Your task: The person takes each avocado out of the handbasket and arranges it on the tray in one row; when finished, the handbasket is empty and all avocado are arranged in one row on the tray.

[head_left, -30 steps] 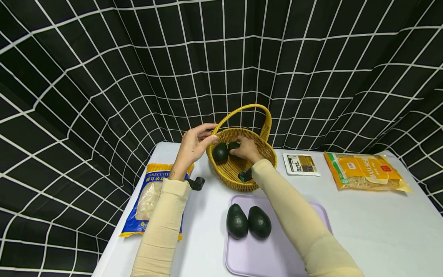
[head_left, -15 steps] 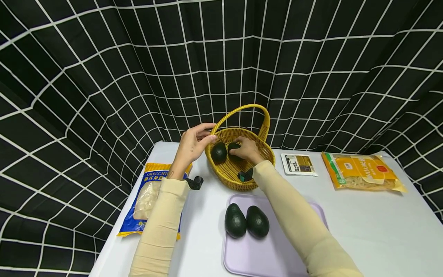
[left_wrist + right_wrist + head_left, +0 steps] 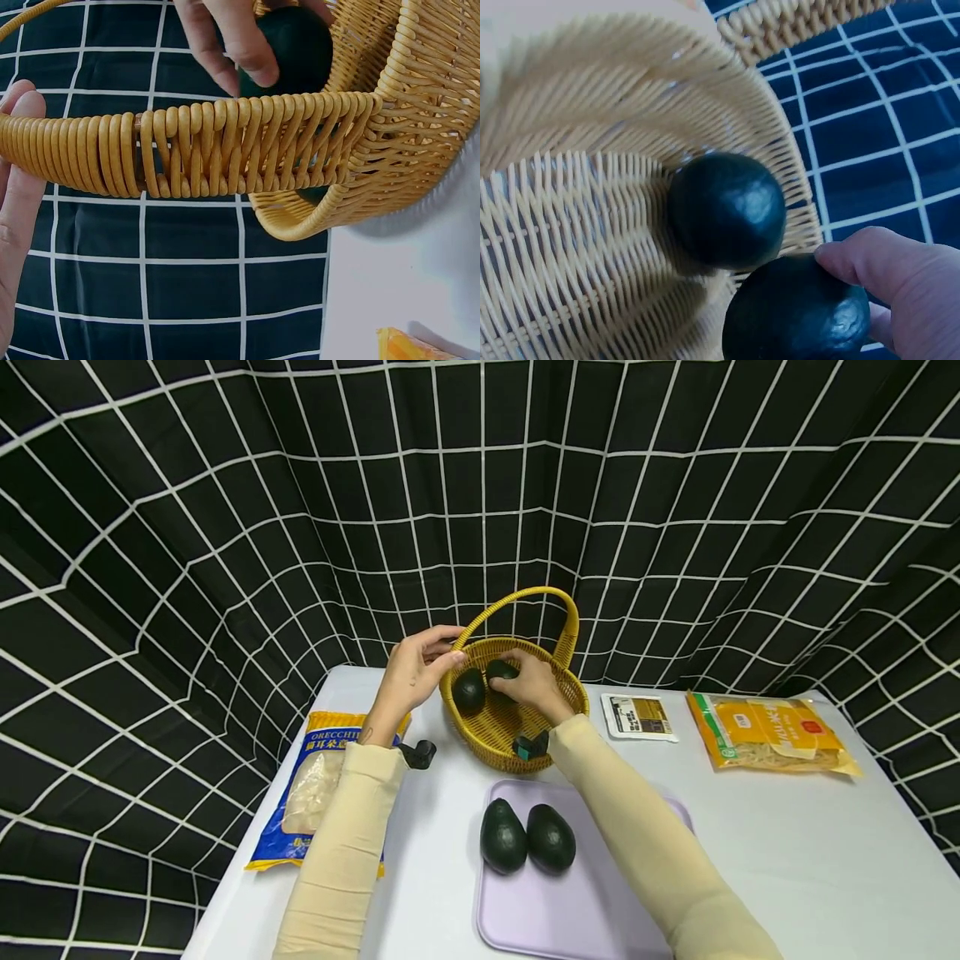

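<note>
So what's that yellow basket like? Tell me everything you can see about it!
The yellow basket is rounded and bowl-like, woven from strips that look like wicker. One tall, wrapped handle arches over it. It sits open side up on the white table, just beyond the lilac tray. The person's left grip holds the handle's left side. One avocado lies inside; the right grip holds a second avocado there, but whether that one touches the basket is unclear.

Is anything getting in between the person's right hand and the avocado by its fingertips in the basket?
Nothing visible does: the right hand grips that avocado directly. The other avocado in the basket lies beside it, to the left in the head view, and the handle arches past both there without crossing between.
</note>
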Motion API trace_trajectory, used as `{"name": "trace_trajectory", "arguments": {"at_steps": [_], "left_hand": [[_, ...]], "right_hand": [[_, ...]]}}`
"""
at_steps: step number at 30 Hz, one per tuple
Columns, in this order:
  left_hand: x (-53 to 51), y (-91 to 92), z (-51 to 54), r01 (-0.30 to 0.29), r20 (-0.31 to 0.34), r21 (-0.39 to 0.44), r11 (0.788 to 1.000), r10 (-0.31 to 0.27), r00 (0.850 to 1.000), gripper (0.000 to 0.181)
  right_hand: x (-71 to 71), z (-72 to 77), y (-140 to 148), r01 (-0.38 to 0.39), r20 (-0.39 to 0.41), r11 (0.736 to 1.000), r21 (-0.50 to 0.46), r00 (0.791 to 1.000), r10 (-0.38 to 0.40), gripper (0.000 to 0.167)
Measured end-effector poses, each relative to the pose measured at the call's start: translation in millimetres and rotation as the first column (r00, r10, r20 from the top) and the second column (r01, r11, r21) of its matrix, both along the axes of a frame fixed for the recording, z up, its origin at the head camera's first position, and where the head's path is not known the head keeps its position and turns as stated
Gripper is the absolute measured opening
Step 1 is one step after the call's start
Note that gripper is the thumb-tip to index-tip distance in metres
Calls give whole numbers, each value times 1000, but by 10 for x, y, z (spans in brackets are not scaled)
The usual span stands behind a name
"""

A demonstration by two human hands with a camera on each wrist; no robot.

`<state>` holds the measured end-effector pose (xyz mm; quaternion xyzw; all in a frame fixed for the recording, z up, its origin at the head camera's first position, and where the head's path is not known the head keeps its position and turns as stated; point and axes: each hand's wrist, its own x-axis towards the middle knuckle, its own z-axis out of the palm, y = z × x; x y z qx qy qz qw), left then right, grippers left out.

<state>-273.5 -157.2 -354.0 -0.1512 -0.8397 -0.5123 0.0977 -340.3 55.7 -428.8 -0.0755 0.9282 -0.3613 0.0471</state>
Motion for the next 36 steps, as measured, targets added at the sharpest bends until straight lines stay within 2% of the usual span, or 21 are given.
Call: {"name": "trace_trajectory", "arguments": {"at_steps": [8, 17, 26, 36], "left_hand": [[12, -3, 7, 1, 10, -5, 1000, -1, 1000, 35], [19, -6, 14, 2, 21, 6, 1000, -2, 1000, 34], [19, -8, 5, -15, 24, 4, 1000, 15, 1000, 34], [18, 5, 6, -16, 29, -4, 1000, 16, 999, 34]], "right_hand": [[123, 91, 9, -4, -66, 1000, -12, 998, 3, 54], [334, 171, 53, -6, -139, 999, -40, 990, 1, 52], [550, 256, 177, -4, -159, 997, -83, 987, -9, 53], [740, 274, 338, -11, -186, 991, -136, 982, -15, 52]]}}
